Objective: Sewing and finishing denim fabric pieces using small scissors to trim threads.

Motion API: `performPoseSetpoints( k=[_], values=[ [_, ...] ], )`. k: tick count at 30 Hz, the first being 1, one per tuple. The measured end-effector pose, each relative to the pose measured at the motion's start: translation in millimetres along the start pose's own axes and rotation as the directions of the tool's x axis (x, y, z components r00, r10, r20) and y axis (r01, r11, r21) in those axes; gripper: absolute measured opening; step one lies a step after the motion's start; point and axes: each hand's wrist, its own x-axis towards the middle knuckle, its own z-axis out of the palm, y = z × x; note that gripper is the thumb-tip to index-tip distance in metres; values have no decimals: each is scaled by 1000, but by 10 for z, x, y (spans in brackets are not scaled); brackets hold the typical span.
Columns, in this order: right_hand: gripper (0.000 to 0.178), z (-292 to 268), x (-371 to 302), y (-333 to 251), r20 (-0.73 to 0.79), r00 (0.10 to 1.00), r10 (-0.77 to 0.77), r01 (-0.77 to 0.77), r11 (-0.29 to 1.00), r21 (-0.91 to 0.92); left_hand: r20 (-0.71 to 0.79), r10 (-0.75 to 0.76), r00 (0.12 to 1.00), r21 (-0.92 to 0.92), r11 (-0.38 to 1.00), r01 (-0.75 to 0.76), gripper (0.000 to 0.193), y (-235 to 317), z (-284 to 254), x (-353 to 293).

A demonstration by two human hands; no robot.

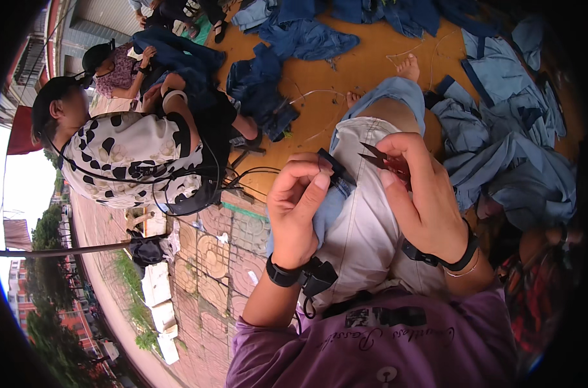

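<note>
Left hand (295,210): pinching blue cloth (339,172) (thumb straight) | Right hand (422,191): curled round snips (395,166)

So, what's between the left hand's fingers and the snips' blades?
In the head view, the dark blue cloth edge pinched by the left hand, then white cloth.

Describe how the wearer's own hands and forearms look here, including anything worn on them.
Both the left hand and right hand are ungloved. The purple top leaves the forearms bare. The left wrist has a black strap with a boxy black module and dangling cord loop; the right wrist has a black band and a thin, light bracelet.
</note>
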Motion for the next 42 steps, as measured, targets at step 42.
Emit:
performPoseSetpoints(
  k=[42],
  values=[
    [26,-98,-9,157,-156,985,70,-69,998,13,-179,-90,980,-156,986,62,13,-76,113,3]
  ],
)
